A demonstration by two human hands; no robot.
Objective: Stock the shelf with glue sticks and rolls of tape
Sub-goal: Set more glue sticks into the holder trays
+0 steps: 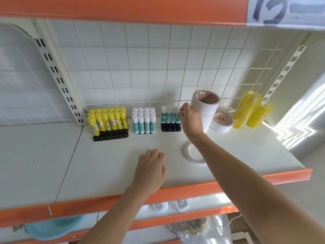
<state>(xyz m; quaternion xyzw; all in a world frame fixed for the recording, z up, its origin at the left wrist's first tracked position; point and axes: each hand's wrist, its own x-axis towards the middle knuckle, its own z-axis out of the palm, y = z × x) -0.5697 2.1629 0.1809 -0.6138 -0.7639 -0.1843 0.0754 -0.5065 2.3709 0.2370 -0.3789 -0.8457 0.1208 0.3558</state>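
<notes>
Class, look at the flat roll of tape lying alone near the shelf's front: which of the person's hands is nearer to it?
Left. The left hand rests on the shelf just beside the flat roll; the right hand is farther back, at the glue sticks.

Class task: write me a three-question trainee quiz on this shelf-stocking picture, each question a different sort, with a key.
1. True or false: the right hand holds a glue stick at the partly filled tray.
2. Which tray is full: A yellow sticks, B middle sticks?
3. Fill in: the left hand rests on the ____.

Key: 1 true; 2 B; 3 shelf.
</notes>
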